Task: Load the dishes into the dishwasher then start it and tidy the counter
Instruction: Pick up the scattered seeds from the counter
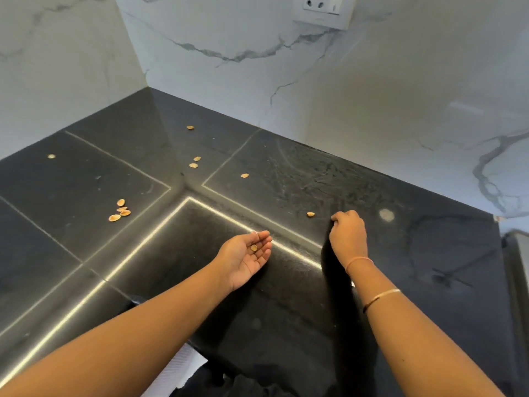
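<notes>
Left hand [243, 257] is palm up over the black counter [286, 325], fingers straight and relaxed. One nut shell [254, 247] lies on the fingers. Right hand [348, 234] is knuckles up, fingertips curled down onto the counter; whether they pinch anything is hidden. A loose shell [310, 214] sits just beside those fingertips. More lie further back: a cluster of shells [120, 210] at left, a pair of shells [195, 162] mid-counter, singles beyond. Wall socket [323, 8] on the marble wall.

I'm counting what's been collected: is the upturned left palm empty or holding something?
Not empty. The left hand lies palm up, fingers relaxed, with one shell resting on it.
</notes>
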A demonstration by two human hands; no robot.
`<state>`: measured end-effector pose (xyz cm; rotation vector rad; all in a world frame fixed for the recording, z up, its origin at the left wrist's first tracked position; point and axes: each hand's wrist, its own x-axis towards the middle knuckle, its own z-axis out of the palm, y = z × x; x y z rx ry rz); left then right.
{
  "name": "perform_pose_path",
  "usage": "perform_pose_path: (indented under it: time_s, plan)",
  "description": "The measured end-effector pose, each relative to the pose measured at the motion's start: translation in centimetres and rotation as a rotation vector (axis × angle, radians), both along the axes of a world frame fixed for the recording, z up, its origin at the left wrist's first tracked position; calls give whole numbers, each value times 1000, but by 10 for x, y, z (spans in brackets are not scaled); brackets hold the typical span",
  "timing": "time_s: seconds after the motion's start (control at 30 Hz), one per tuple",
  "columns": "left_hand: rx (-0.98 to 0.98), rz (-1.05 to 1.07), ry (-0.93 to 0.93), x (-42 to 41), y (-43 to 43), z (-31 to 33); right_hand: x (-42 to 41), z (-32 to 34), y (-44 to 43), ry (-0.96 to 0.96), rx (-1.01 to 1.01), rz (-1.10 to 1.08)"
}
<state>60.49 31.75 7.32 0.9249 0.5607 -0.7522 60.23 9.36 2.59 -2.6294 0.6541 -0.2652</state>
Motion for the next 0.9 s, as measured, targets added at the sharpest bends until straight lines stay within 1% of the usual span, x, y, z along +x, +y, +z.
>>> perform_pose_path:
  time_s: [0.1, 0.2, 0.3, 0.37, 0.43, 0.47, 0.5, 0.53, 0.6, 0.63, 0.67, 0.7, 0.8, 0.9]
  plan:
    - [-4, 37, 2, 5, 5, -3, 2, 5, 36, -119, 211, 87]
    - [0, 106, -8, 9, 5, -8, -3, 20, 83, -219, 376, 283]
    - [-54, 162, 2, 13, 3, -11, -10, 28, 116, -172, 448, 472]
    - [-75, 194, 35, 17, 3, -11, -10, 30, 121, -159, 462, 542]
    - [-92, 205, 71, 18, 2, -10, -5, 30, 110, -257, 440, 499]
    - [-91, 205, 84, 19, 2, -9, 1, 28, 99, -311, 371, 441]
    - [-84, 206, 93, 19, 3, -7, 7, 24, 86, -322, 268, 377]
    - [-73, 205, 96, 19, 4, -7, 13, 21, 72, -276, 165, 311]
    - [-52, 211, 90, 17, 6, -6, 22, 12, 50, -68, 17, 203]
    - [-45, 215, 89, 16, 7, -5, 23, 7, 43, 23, -44, 186]
    - [-40, 225, 88, 15, 9, -5, 23, 4, 41, 75, -98, 195]
    - [-39, 233, 85, 14, 10, -5, 23, 1, 40, 84, -127, 216]
    - [-35, 258, 68, 10, 16, -4, 22, -2, 46, 22, -92, 254]
    - [-28, 286, 44, 2, 21, -4, 14, 5, 70, -95, 99, 342]
